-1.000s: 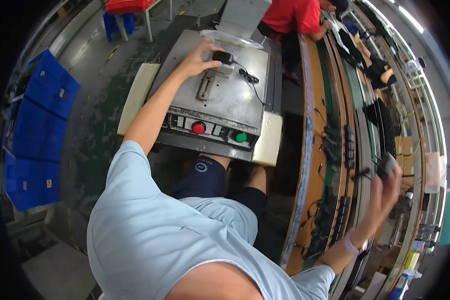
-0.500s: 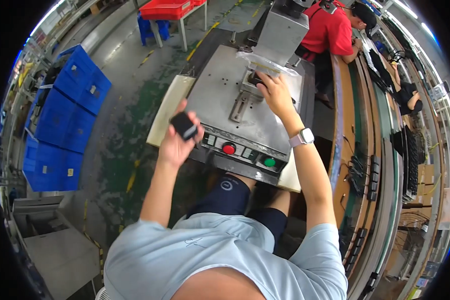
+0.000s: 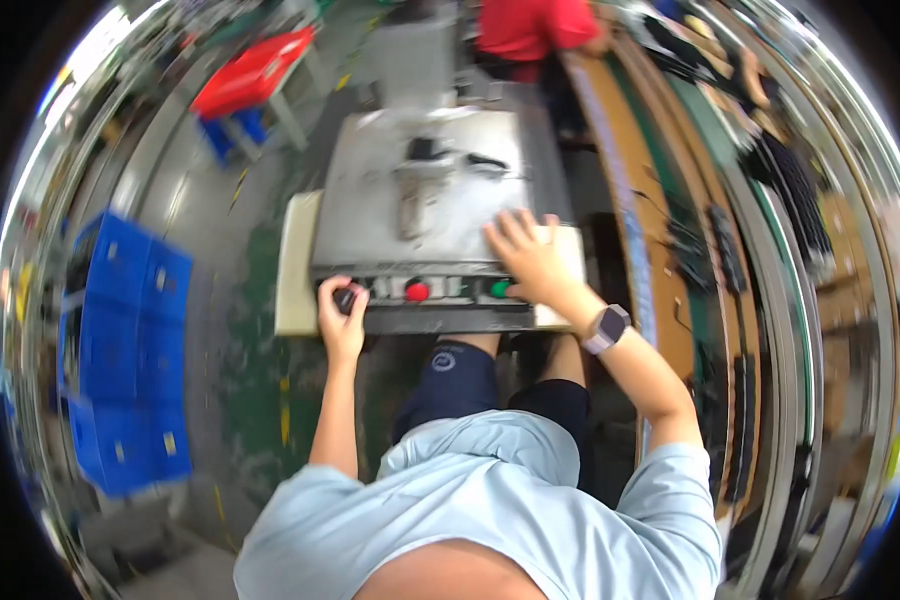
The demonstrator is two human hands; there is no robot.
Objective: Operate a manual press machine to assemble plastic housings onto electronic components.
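My left hand (image 3: 341, 318) is closed around a small black block (image 3: 346, 298) at the left end of the machine's front control panel (image 3: 380, 292). At the panel's right end, my right hand (image 3: 532, 262) lies with its fingers spread over the front right corner of the metal plate (image 3: 365, 190). Its thumb is at the green button (image 3: 498, 289). Between the hands is a red button (image 3: 417, 291). A black piece (image 3: 427, 149) sits on the metal fixture (image 3: 412, 205) in the middle of the plate, and a dark elongated piece (image 3: 486, 162) lies to its right.
Behind the plate rises the grey machine head (image 3: 417, 65). Blue bins (image 3: 130, 350) stand at left, and a red tray (image 3: 255, 75) on a stand is at the far left. A long workbench (image 3: 625, 215) runs along the right, where a person in red (image 3: 535, 30) works.
My right hand has left the fixture and come back to the panel's green button. My left hand has lowered the black block to the panel's left end. The view has turned.
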